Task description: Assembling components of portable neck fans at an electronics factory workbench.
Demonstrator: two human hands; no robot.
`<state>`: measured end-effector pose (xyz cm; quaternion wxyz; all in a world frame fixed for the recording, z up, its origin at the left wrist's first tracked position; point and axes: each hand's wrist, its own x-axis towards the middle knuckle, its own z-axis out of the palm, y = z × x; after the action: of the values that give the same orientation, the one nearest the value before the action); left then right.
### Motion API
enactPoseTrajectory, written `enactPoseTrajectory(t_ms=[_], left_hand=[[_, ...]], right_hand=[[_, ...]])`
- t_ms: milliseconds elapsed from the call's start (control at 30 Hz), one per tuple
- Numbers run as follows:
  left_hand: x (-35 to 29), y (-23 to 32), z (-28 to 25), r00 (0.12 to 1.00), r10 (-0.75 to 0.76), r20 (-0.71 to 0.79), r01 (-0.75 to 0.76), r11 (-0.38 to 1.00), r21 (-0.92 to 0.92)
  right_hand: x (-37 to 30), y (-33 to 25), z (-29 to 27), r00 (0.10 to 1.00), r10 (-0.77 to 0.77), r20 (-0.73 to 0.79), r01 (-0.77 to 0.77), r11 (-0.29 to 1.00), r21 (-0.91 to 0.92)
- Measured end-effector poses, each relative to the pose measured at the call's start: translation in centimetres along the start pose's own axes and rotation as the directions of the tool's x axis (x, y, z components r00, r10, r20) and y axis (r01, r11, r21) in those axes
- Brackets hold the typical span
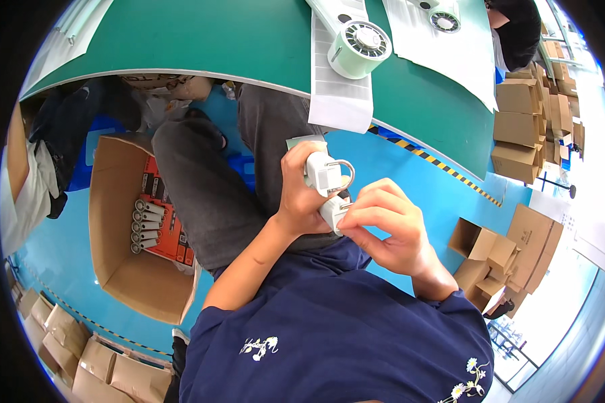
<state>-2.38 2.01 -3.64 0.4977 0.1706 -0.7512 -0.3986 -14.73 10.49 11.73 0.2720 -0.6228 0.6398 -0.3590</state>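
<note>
My left hand point(298, 185) is wrapped round two white pieces that look like the handle ends of small handheld fans. The upper white end point(323, 173) carries a curved metal loop point(346, 176); the lower white end point(333, 213) sits just below it. Pale green shows above my left knuckles. My right hand point(390, 225) is closed in a pinch at the edge of the lower end, and whatever lies between its fingertips is too small to make out. On the green table point(215, 37) ahead, a pale green and white handheld fan point(359, 50) rests on a white sheet.
Another fan point(444, 20) lies on white paper at the table's right. Left of my legs stands an open carton point(117, 248) with several handheld fans point(146, 225) on orange-red packaging. Cardboard boxes point(517, 124) are stacked at right. People sit or stand at the far left and upper right.
</note>
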Motion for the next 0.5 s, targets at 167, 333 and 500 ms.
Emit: enactPoseTrajectory(t_ms=[167, 333, 500], left_hand=[[0.02, 0.11, 0.06, 1.000, -0.027, 0.002, 0.027, 0.999, -0.019], [0.17, 0.03, 0.04, 1.000, 0.009, -0.007, -0.009, 1.000, 0.003], [0.14, -0.05, 0.08, 1.000, 0.016, -0.011, -0.016, 1.000, 0.000]], right_hand=[[-0.04, 0.01, -0.02, 1.000, -0.006, -0.006, 0.006, 1.000, -0.002], [-0.13, 0.25, -0.20, 0.999, -0.031, 0.034, 0.032, 0.999, -0.007], [0.14, 0.04, -0.18, 0.999, -0.027, 0.038, 0.027, 1.000, -0.012]])
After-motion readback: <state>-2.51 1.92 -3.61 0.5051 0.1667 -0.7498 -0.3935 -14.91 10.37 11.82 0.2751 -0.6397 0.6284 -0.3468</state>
